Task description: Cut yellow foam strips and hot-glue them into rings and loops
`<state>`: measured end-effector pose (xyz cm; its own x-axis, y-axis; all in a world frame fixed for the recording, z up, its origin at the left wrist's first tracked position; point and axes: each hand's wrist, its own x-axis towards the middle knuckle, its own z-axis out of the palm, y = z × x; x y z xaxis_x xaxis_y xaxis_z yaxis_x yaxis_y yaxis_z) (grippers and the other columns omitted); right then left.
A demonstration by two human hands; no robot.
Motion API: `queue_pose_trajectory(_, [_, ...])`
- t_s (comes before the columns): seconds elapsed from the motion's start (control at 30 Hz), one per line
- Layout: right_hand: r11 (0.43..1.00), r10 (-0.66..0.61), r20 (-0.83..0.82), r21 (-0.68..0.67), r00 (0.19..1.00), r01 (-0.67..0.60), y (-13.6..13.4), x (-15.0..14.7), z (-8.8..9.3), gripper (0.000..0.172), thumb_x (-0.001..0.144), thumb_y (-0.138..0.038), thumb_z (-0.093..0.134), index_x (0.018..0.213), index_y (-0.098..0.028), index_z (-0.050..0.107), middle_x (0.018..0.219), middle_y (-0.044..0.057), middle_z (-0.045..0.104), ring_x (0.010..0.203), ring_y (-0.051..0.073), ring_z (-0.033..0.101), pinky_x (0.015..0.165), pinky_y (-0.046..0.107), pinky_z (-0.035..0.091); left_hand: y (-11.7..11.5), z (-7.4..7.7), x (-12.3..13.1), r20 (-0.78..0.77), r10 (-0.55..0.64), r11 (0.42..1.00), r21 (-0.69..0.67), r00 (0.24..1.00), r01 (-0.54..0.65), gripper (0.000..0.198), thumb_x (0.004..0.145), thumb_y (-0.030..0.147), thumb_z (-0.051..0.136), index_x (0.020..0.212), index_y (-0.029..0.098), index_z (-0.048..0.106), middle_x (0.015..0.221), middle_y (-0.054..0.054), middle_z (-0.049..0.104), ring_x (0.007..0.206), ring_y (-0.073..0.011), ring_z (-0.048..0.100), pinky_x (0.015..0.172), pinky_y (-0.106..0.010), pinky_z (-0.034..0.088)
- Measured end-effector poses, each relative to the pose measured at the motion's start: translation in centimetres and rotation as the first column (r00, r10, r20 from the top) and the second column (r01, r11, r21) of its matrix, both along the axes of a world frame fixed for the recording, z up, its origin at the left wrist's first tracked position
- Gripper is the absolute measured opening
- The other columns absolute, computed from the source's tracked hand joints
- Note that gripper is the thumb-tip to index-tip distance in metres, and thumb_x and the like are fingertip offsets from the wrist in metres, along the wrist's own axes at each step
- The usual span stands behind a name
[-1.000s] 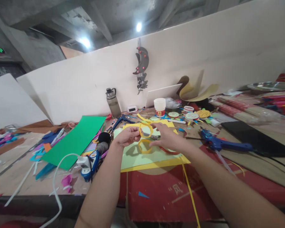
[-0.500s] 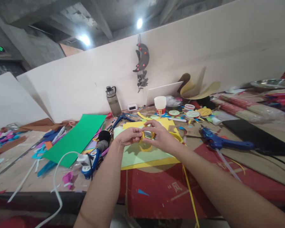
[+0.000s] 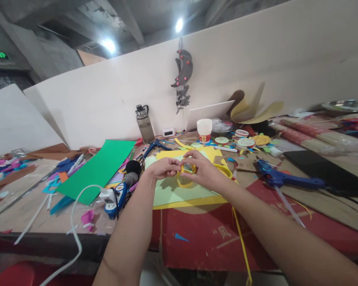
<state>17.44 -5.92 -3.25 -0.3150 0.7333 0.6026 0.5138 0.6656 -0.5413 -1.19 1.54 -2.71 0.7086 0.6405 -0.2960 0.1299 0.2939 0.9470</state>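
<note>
Over pale green and yellow sheets, both hands meet at a yellow strip curled into a ring. My left hand pinches its upper left edge between thumb and fingertips. From the other side, my right hand curves its fingers around the ring, thumb and forefinger close to the left fingertips. Part of the ring is hidden by the fingers. Behind my right wrist lies a yellow-handled pair of scissors or similar loop; its kind is partly covered.
A blue glue gun lies at right beside a black board. To the left are a green sheet, a blue power strip and its white cable. A bottle and a paper cup stand behind.
The view has shifted slightly, so the scene sits a little to the right. Both hands keep their hold on the yellow ring, which now shows a bit more openly between them.
</note>
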Motion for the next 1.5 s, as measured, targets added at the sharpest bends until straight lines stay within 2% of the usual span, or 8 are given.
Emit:
queue_pose_trajectory(0.47, [0.997,0.004,-0.026,-0.077,1.0,-0.006,-0.1,1.1,0.5,0.068,0.068,-0.037,0.072,0.131,-0.032,0.044,0.128,0.008,0.044,0.121,0.024,0.043,0.101,0.046,0.037,0.0,0.0,-0.3,0.052,-0.07,0.996,0.054,0.996,0.067,0.037,0.058,0.03,0.079,0.08,0.008,0.061,0.067,0.001,0.053,0.051,-0.0022,0.043,0.047,-0.016,0.027])
queue_pose_trajectory(0.63, [0.999,0.02,0.001,-0.039,1.0,-0.02,0.0,0.7,0.1,0.06,0.071,-0.031,0.07,0.127,-0.028,0.049,0.125,0.008,0.046,0.12,0.023,0.044,0.102,0.043,0.036,-0.4,0.3,-0.1,0.063,-0.067,0.995,0.081,0.996,0.062,0.035,0.059,0.032,0.078,0.079,0.009,0.061,0.067,0.0,0.053,0.054,-0.0034,0.045,0.049,-0.017,0.029])
queue_pose_trajectory(0.73, [0.999,-0.054,-0.05,-0.007,0.997,0.054,0.0,0.4,0.1,0.056,0.072,-0.03,0.069,0.124,-0.027,0.048,0.121,0.008,0.051,0.115,0.024,0.047,0.098,0.045,0.039,-0.6,0.3,0.3,0.097,-0.015,0.997,0.079,0.995,0.007,0.036,0.059,0.034,0.079,0.076,0.009,0.06,0.061,0.002,0.051,0.049,-0.0024,0.041,0.048,-0.017,0.028])
queue_pose_trajectory(0.97, [0.974,-0.216,-0.157,0.037,0.964,0.224,-0.2,0.5,0.8,0.009,0.08,-0.029,0.059,0.085,-0.022,0.059,0.089,0.005,0.062,0.091,0.021,0.055,0.083,0.038,0.043,-1.3,0.6,2.5,0.234,0.203,0.965,0.117,0.951,-0.235,0.032,0.06,0.033,0.077,0.068,0.01,0.056,0.055,0.004,0.047,0.045,-0.0019,0.042,0.045,-0.016,0.028])
queue_pose_trajectory(1.13, [0.946,-0.305,-0.142,0.068,0.942,0.316,0.0,1.1,0.7,0.006,0.081,-0.026,0.057,0.077,-0.022,0.058,0.083,0.004,0.063,0.087,0.022,0.052,0.078,0.037,0.039,-2.0,0.4,4.1,0.301,0.259,0.949,0.1,0.918,-0.3,0.034,0.059,0.032,0.078,0.076,0.01,0.058,0.063,0.002,0.056,0.053,-0.0041,0.051,0.054,-0.017,0.037])
queue_pose_trajectory(1.37, [0.947,-0.303,-0.055,0.094,0.951,0.307,-0.2,1.5,1.1,0.008,0.082,-0.022,0.054,0.074,-0.022,0.057,0.081,0.004,0.062,0.087,0.023,0.051,0.078,0.039,0.038,-2.5,0.4,4.7,0.32,0.242,0.939,0.161,0.916,-0.304,0.034,0.061,0.035,0.077,0.075,0.01,0.058,0.063,-0.001,0.06,0.058,-0.0082,0.056,0.059,-0.02,0.04])
queue_pose_trajectory(1.43, [0.95,-0.289,-0.075,0.098,0.954,0.295,-0.3,1.5,1.3,0.005,0.083,-0.024,0.054,0.082,-0.022,0.058,0.087,0.005,0.061,0.091,0.024,0.051,0.081,0.041,0.039,-2.5,0.6,4.5,0.321,0.228,0.94,0.175,0.919,-0.294,0.034,0.061,0.036,0.077,0.076,0.01,0.059,0.063,-0.002,0.061,0.058,-0.0085,0.055,0.06,-0.021,0.041])
queue_pose_trajectory(1.5, [0.951,-0.268,-0.114,0.13,0.957,0.281,-0.4,1.5,1.5,0.02,0.082,-0.027,0.055,0.102,-0.023,0.057,0.106,0.008,0.057,0.105,0.026,0.047,0.09,0.045,0.038,-2.4,0.8,4.2,0.315,0.213,0.944,0.177,0.925,-0.277,0.035,0.061,0.037,0.076,0.076,0.011,0.06,0.063,-0.002,0.06,0.057,-0.0084,0.055,0.06,-0.021,0.041])
